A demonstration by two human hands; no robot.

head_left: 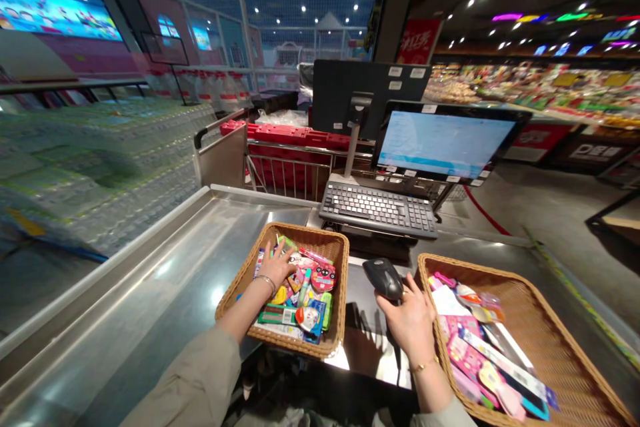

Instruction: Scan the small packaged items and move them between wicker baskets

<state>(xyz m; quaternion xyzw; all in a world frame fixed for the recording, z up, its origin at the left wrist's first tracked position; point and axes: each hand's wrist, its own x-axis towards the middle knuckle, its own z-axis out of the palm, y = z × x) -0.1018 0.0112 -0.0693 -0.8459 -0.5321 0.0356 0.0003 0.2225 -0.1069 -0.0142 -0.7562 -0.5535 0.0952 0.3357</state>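
My left hand reaches into a brown woven basket on the metal counter. Its fingers are spread over small colourful packages, and I cannot tell whether it touches any. Around it lie a red round-faced pack, a green-and-brown packet and a pack with a white and orange egg shape. My right hand is closed around a black handheld barcode scanner, between that basket and a second woven basket. Pink and white packaged items lie in the second basket.
Behind the baskets stand a black keyboard and a lit monitor, with a dark screen back beside it. A metal cart is beyond the counter. Stacked bottle packs stand at left.
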